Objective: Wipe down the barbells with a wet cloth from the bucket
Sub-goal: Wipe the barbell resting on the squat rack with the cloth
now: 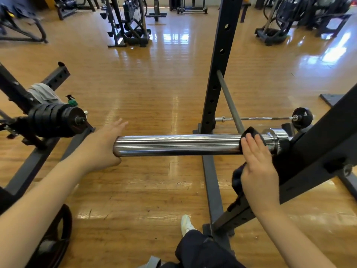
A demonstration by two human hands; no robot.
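Note:
A chrome barbell sleeve [177,145] runs across the middle of the view, held at its right end in a black rack [316,144]. My left hand [105,144] lies against the sleeve's free left end, fingers straight and pointing away from me. With flat fingers, my right hand [257,163] presses a black cloth [251,131] over the sleeve next to the collar [274,137]. Part of the cloth hangs below the bar, beside my palm. No bucket is in view.
A black rack upright [216,74] stands just behind the sleeve. A second barbell [260,118] lies on the wooden floor at the right. At the left are stacked black plates [58,120], a grey towel [43,92] and a green spray bottle [72,101]. Gym machines line the back.

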